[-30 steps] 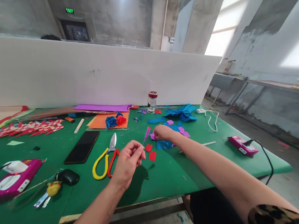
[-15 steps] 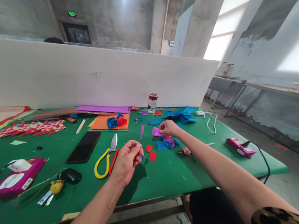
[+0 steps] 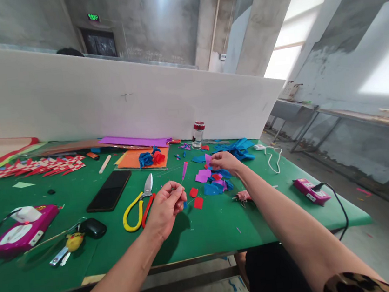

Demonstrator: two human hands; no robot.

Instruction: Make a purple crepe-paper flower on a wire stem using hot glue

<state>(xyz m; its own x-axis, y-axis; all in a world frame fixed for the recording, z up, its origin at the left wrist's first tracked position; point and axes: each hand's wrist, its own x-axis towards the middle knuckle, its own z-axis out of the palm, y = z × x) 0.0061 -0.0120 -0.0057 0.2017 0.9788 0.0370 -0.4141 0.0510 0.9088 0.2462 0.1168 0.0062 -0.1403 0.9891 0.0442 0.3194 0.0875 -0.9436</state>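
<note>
In the head view, the left hand [image 3: 168,204] pinches a thin wire, thumb closed on fingers; its pink paper tip [image 3: 184,171] points to one o'clock, probably held by the bottom to leave that end free. The right hand [image 3: 225,161], fingertips together, grips a purple scrap [image 3: 208,159] by its edge, likely to avoid creasing it. Loose purple paper [image 3: 203,176] lies toward that hand's seven o'clock, seemingly for easy reach; scissors [image 3: 147,187] rest at the left hand's ten.
</note>
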